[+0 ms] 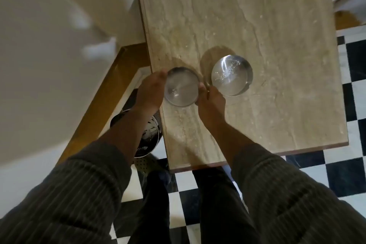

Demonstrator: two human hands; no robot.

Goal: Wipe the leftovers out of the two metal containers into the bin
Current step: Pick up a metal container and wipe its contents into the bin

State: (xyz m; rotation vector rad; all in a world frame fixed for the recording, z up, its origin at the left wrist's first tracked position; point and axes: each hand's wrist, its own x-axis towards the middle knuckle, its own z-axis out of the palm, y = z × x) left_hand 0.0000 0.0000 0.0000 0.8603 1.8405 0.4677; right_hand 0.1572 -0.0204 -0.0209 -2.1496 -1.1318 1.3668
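Nearest the person, the bin (147, 136) is seen on the floor just off the table's (277, 85) left edge, largely hidden under the left forearm; only part of its metal rim shows. On the table, close to that left edge, the nearer metal container (181, 89) is flanked by both hands. The left hand (150, 89) is pressed against its left wall and the right hand (211, 99) against its right wall; the grip of each is partly closed on the container, though the frame is blurred and firmness cannot be judged. A few pale crumbs are seen inside it. Farther across the table, just beside the first, the second container (231, 75) stands untouched, with crumbs on its bottom.

The main risk is judged to be spillage: smooth metal held only by its sides could slip when tilted. Leftovers could also be dropped onto the table or floor if the container is tipped before being carried over the bin's opening. The second container could be knocked by the right hand.
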